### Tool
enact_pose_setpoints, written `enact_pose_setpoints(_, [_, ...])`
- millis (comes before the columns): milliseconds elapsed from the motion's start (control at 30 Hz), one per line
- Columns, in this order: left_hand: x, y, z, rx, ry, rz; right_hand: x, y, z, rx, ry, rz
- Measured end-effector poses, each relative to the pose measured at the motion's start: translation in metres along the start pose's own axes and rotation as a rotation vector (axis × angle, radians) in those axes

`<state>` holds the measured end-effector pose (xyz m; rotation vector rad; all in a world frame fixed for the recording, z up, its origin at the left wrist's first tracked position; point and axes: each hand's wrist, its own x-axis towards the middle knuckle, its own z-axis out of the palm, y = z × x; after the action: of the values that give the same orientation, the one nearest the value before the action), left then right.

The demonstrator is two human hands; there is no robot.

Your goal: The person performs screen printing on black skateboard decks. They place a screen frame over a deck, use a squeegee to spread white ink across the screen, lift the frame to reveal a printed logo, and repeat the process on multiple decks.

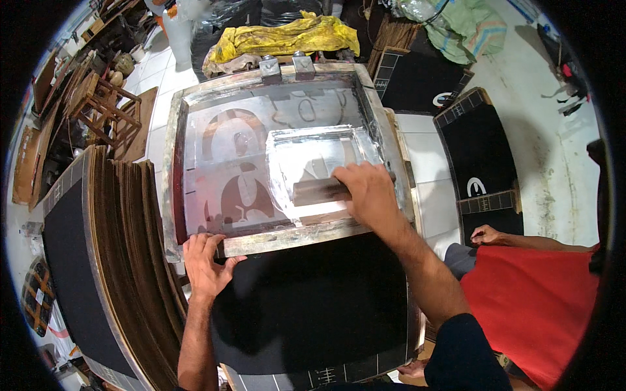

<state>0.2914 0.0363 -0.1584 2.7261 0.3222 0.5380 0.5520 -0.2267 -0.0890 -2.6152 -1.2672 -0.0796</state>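
Observation:
A silk-screen frame (171,156) with pale mesh, dark stencil shapes and a bright white ink area lies over a black printing surface (306,306). My right hand (368,192) is closed on a brown squeegee (313,190) resting on the white area at the screen's right. My left hand (205,260) grips the near-left edge of the frame, fingers over the wooden bar and thumb beside it. Two metal hinge clamps (270,69) sit on the frame's far bar.
Thick stacks of black boards (75,274) stand at left; printed black boards (473,150) lie at right. A co-worker in red (528,306) sits at lower right, a hand (486,236) near those boards. Yellow cloth (287,39) lies behind the screen; wooden stool (104,107) at upper left.

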Motion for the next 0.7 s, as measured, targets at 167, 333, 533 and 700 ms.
enact_pose_setpoints(167, [-0.001, 0.0, 0.002, -0.022, 0.027, -0.009, -0.001, 0.003, -0.016, 0.07, 0.135, -0.11])
enact_pose_setpoints(333, [-0.001, -0.002, 0.002, -0.033, 0.022, -0.006, -0.004, 0.006, -0.002, 0.072, -0.099, -0.079])
enact_pose_setpoints(533, [0.0, -0.002, 0.0, -0.037, 0.022, -0.021, 0.103, 0.046, 0.023, 0.062, -0.185, -0.053])
enact_pose_setpoints(700, [0.003, -0.002, -0.001, -0.027, 0.033, -0.002, 0.193, 0.076, 0.042, 0.035, -0.117, -0.077])
